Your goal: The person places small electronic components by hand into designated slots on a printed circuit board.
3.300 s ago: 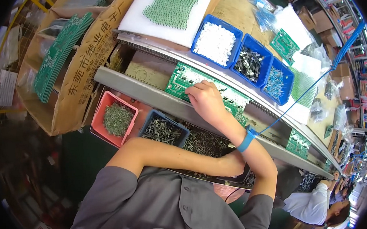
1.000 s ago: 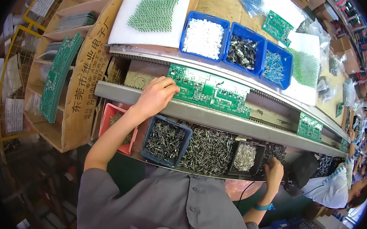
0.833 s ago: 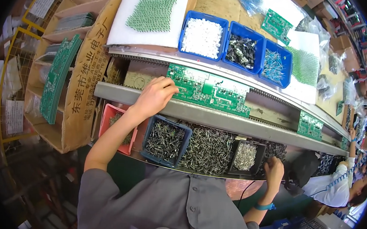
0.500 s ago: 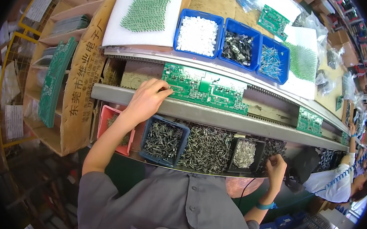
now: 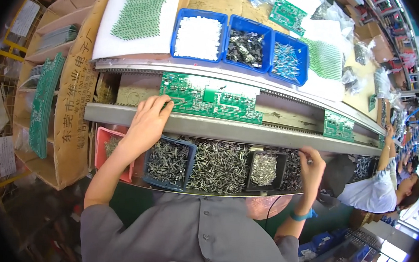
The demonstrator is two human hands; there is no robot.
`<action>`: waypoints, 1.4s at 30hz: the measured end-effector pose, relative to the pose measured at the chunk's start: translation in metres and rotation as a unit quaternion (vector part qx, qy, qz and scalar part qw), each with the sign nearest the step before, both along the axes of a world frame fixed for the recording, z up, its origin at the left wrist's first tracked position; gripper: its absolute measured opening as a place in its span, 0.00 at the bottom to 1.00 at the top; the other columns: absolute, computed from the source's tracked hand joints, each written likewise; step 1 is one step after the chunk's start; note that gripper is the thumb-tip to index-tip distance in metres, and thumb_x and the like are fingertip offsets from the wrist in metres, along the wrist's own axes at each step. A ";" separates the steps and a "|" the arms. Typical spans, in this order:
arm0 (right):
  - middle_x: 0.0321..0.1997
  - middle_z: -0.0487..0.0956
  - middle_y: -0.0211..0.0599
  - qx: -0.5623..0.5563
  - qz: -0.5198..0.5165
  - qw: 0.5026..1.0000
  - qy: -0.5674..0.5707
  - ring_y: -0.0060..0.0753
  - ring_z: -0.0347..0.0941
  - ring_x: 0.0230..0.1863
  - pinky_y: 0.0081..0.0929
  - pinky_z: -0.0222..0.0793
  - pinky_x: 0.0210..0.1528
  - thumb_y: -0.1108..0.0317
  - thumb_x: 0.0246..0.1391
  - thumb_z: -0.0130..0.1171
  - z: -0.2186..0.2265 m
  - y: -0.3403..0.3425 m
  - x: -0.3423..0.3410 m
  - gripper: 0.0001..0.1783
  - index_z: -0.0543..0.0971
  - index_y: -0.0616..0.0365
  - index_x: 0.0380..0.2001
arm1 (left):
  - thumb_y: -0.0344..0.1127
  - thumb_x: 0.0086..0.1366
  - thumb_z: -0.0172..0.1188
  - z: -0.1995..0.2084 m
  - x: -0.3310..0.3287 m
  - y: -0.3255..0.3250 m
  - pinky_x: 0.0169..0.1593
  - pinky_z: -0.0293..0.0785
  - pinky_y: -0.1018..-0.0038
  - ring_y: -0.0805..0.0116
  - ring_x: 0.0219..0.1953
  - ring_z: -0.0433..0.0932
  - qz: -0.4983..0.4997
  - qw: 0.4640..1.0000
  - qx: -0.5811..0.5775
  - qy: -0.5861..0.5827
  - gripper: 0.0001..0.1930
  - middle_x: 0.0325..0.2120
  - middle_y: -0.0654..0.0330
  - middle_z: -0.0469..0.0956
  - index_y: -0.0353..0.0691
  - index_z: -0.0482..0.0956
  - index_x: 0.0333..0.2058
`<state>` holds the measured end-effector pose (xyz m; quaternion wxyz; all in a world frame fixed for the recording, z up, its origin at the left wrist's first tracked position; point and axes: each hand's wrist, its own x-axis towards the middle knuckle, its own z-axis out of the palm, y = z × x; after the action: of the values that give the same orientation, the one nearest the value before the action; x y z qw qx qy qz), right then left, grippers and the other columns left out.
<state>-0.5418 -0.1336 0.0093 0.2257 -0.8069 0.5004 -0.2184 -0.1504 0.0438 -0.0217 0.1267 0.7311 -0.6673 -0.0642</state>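
A long green circuit board point(image 5: 234, 103) lies in the conveyor track, behind the grey metal rail point(image 5: 210, 127). My left hand point(image 5: 150, 119) reaches over the rail to the board's lower left corner. Its fingers are bent and close together, and what they hold, if anything, is hidden. My right hand point(image 5: 312, 168) is raised by the rail's front side, over the right end of a bin of dark small parts point(image 5: 292, 171). Thumb and forefinger come together there in a pinch; any part between them is too small to make out.
Along the near edge stand a red bin point(image 5: 101, 147), a dark blue bin point(image 5: 189, 171), loose metal-legged parts point(image 5: 220, 166) and a black tray point(image 5: 251, 181). Blue bins point(image 5: 225, 38) stand behind the track. A divided carton point(image 5: 75, 120) holds boards at left; a co-worker point(image 5: 374, 191) is at right.
My right hand has lifted out of the parts and moved toward the rail. My left hand stays at the board's corner with its fingers lowered. The whole view has shifted a little.
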 end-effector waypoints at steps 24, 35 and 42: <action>0.29 0.78 0.29 -0.024 0.236 0.971 0.034 0.32 0.71 0.38 0.31 0.59 0.45 0.73 0.45 0.64 -0.030 -0.048 0.124 0.09 0.81 0.51 0.32 | 0.21 0.48 0.63 0.023 0.004 0.136 0.38 0.72 0.61 0.50 0.34 0.76 0.306 0.928 0.163 0.140 0.14 0.36 0.51 0.74 0.33 0.75 0.36; 0.27 0.77 0.29 -0.026 0.252 0.967 0.028 0.32 0.71 0.38 0.32 0.58 0.46 0.73 0.44 0.64 -0.035 -0.045 0.122 0.07 0.81 0.51 0.30 | 0.23 0.51 0.60 0.017 0.008 0.140 0.39 0.71 0.61 0.49 0.35 0.75 0.266 0.950 0.113 0.114 0.07 0.30 0.52 0.75 0.34 0.77 0.31; 0.27 0.77 0.29 -0.030 0.260 0.965 0.036 0.33 0.71 0.38 0.32 0.58 0.46 0.73 0.44 0.64 -0.035 -0.046 0.123 0.07 0.81 0.51 0.30 | 0.22 0.53 0.58 0.019 0.008 0.141 0.40 0.71 0.62 0.49 0.35 0.75 0.253 0.956 0.091 0.118 0.06 0.30 0.51 0.75 0.33 0.77 0.32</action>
<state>-0.4192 -0.1792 -0.0262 0.2322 -0.9228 0.2748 -0.1375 -0.1422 0.1850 -0.0030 0.1498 0.8715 -0.4327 -0.1759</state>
